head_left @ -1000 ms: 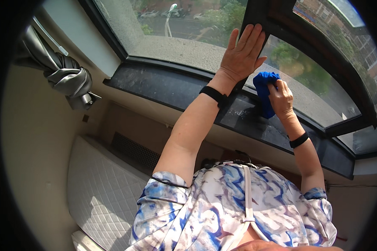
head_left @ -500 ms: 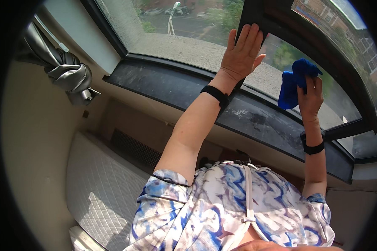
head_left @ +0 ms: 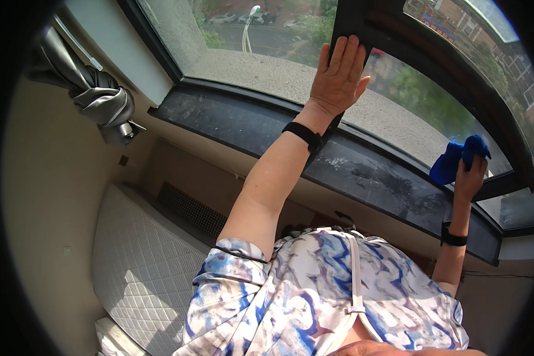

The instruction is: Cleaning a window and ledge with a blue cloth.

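With fingers stretched out, my left hand (head_left: 338, 77) lies flat against the dark upright window frame (head_left: 351, 26). My right hand (head_left: 470, 178) grips a bunched blue cloth (head_left: 448, 163) against the lower right part of the window pane (head_left: 418, 98). Some of the cloth hangs to the left of my fingers, and the rest bulges above them. Both wrists carry black bands.
Below the panes runs a dark windowsill (head_left: 368, 172) with pale smudges. A knotted grey curtain (head_left: 104, 104) hangs at the left. Beneath it a quilted mattress (head_left: 139, 267) leans by the wall, near a dark grille (head_left: 191, 209).
My right hand has moved down and to the right across the pane with the blue cloth. My left hand stays on the frame.
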Available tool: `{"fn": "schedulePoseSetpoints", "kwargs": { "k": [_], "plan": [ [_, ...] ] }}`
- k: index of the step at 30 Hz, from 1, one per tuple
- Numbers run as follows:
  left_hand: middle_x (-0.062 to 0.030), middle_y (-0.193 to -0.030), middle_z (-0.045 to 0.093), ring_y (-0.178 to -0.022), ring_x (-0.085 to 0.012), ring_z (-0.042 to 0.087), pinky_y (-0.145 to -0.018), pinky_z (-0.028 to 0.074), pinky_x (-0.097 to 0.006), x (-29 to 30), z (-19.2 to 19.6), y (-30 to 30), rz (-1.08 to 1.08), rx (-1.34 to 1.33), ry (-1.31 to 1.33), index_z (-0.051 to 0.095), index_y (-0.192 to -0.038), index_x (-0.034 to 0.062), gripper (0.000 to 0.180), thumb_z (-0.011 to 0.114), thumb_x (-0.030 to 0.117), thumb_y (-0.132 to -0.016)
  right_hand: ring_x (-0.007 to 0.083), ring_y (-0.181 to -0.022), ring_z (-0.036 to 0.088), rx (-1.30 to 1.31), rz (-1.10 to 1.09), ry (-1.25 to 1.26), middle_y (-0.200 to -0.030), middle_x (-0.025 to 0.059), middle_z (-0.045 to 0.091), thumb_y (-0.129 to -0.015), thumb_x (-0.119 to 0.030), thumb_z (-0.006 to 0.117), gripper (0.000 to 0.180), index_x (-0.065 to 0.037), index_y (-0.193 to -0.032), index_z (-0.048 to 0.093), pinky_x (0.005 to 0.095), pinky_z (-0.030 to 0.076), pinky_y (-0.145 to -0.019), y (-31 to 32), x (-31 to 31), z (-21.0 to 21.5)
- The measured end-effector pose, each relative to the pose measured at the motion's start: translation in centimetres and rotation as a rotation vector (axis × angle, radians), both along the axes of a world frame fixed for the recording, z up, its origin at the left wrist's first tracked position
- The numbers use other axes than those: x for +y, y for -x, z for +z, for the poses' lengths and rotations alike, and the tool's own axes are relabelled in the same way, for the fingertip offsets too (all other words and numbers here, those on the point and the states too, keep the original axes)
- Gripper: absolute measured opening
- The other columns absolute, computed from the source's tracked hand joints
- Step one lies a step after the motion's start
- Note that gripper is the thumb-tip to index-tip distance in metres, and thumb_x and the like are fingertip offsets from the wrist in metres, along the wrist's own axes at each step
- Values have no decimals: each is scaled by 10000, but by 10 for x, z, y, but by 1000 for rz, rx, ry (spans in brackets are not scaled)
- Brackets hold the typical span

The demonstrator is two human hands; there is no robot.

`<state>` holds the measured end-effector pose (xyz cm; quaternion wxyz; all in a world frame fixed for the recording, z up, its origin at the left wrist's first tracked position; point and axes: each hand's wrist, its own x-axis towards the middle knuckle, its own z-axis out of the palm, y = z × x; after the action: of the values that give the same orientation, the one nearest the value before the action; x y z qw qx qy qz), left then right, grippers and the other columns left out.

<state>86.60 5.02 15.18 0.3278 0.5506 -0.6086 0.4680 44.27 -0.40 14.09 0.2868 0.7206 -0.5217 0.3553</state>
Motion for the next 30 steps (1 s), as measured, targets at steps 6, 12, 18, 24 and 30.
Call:
{"fn": "schedulePoseSetpoints", "kwargs": {
  "k": [6,12,18,24,30],
  "plan": [
    [-225,-1558,140,-1455,-379,104,-1173,84,-502,-2,-1,3,-16,26,10,175,-1483,-17,854,583,418,-872,396,-1045,586,-28,-53,-64,-1165,204,551,-779,-160,720,459,-33,-1194,570,439,511,-850,23,6,-19],
    [-225,-1561,124,-1456,-380,99,-1170,86,-510,-3,-2,5,-25,56,16,148,-1489,-15,886,604,411,-861,406,-1027,602,-41,-104,-111,-1137,223,572,-768,-144,725,472,-13,-1198,582,437,517,-863,35,5,-42],
    [-224,-1563,116,-1456,-379,99,-1166,84,-517,-6,-4,9,-46,107,33,126,-1495,-10,921,631,402,-844,397,-1030,606,-84,-113,-449,-1112,233,563,-742,-127,747,477,-13,-1182,600,436,519,-857,-5,25,-58],
    [-215,-1565,116,-1456,-370,107,-1164,84,-516,-2,-4,11,-49,120,-8,127,-1496,-3,924,636,409,-844,376,-960,616,61,-23,-595,-1022,195,558,-717,-118,739,396,-61,-1083,602,433,532,-792,-62,42,-62],
    [-206,-1568,116,-1463,-345,101,-1164,85,-504,14,-5,20,-61,187,-135,124,-1501,2,930,633,423,-847,361,-969,576,199,194,-634,-1001,162,567,-684,-101,709,331,-86,-996,601,447,520,-785,-102,55,-52]
  ]
}}
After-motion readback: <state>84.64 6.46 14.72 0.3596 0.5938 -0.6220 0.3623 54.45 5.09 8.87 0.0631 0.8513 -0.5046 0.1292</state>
